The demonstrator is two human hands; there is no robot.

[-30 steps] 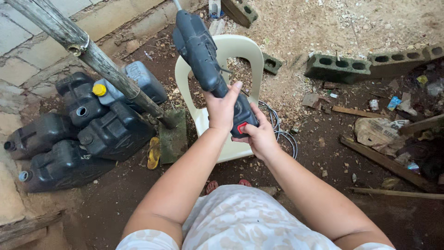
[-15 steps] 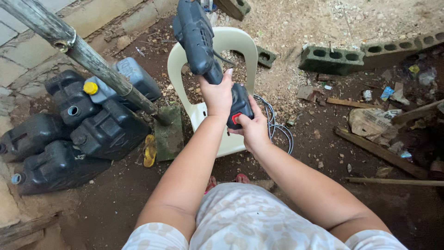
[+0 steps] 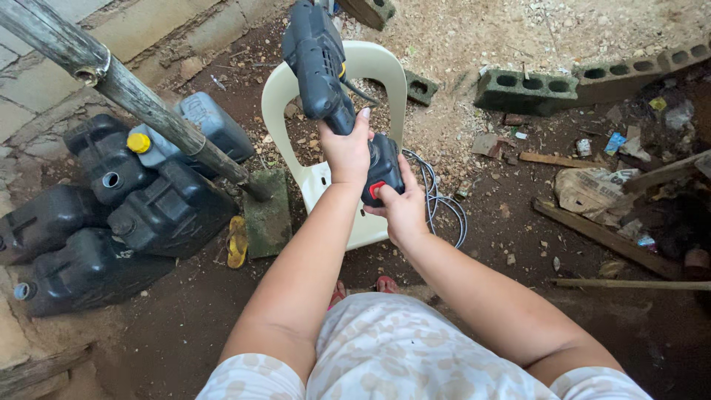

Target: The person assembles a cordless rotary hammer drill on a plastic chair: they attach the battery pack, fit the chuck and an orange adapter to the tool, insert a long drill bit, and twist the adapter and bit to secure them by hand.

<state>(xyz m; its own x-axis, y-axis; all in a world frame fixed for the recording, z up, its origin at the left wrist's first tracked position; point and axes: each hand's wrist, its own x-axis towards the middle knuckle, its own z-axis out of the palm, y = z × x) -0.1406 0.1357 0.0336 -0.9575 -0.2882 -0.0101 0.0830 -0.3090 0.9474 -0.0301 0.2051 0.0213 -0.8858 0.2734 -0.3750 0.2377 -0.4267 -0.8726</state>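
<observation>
A dark blue-grey cordless power drill [image 3: 315, 55] is held up over a cream plastic chair [image 3: 374, 70]. My left hand [image 3: 346, 148] wraps around the drill's handle just below the body. My right hand [image 3: 404, 207] grips the black battery pack with a red button [image 3: 379, 174] at the bottom of the handle. The drill's front end points away from me and runs out of the top of the view.
Several dark plastic jerrycans [image 3: 111, 215] lie at the left beside a slanting wooden pole [image 3: 141, 104]. A grey cable coil [image 3: 441, 204] lies right of the chair. Concrete blocks [image 3: 533, 89], wood strips [image 3: 592, 230] and litter cover the dirt at the right.
Both hands and the drill have stayed together, shifting slightly up in the view. The grip looks the same.
</observation>
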